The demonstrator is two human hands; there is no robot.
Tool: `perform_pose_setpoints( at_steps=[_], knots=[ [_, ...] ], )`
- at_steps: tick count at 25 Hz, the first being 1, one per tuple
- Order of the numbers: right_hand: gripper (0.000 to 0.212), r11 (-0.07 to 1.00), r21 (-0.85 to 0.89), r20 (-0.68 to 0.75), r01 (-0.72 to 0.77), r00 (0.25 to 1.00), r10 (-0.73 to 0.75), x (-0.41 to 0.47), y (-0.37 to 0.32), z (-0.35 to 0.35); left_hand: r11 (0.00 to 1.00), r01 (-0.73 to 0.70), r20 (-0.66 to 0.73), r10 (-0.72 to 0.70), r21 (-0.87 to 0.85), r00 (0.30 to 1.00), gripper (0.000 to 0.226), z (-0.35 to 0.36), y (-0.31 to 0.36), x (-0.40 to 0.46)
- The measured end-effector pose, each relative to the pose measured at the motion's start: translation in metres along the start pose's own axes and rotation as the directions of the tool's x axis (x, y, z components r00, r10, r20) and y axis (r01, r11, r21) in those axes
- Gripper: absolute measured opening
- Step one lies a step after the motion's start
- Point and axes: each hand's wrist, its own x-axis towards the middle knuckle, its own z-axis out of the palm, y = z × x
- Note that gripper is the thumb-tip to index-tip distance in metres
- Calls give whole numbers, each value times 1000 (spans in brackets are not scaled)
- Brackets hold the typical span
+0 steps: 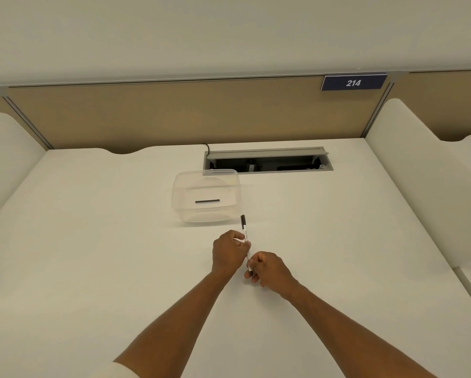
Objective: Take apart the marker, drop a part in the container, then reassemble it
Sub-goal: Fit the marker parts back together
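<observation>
A thin white marker with a black far end is held over the white desk, pointing away from me toward the container. My left hand pinches its middle. My right hand grips its near end, where a dark tip shows between the fingers. A clear plastic container stands just beyond the marker's far end, slightly left. A slim black part lies flat on its bottom.
An open cable hatch is sunk into the desk behind the container, with a black cable at its left corner. Tan partition panels close off the back, with a "214" sign. White dividers rise on both sides.
</observation>
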Motion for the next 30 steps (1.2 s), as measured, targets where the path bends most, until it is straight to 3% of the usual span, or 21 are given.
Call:
perform_pose_setpoints(
  at_steps=[7, 14, 30],
  knots=[
    [7, 998, -8, -207, 67, 976, -67, 25, 8, -4, 996, 20, 26, -22, 86, 999, 16, 6, -7, 3],
    [21, 994, -52, -167, 93, 981, -100, 43, 6, -4, 994, 16, 84, -25, 112, 996, 17, 12, -18, 6],
    [16, 993, -24, -171, 116, 978, -119, 49, 10, -4, 991, 33, 117, -49, 133, 992, 10, 13, -15, 15]
  ],
)
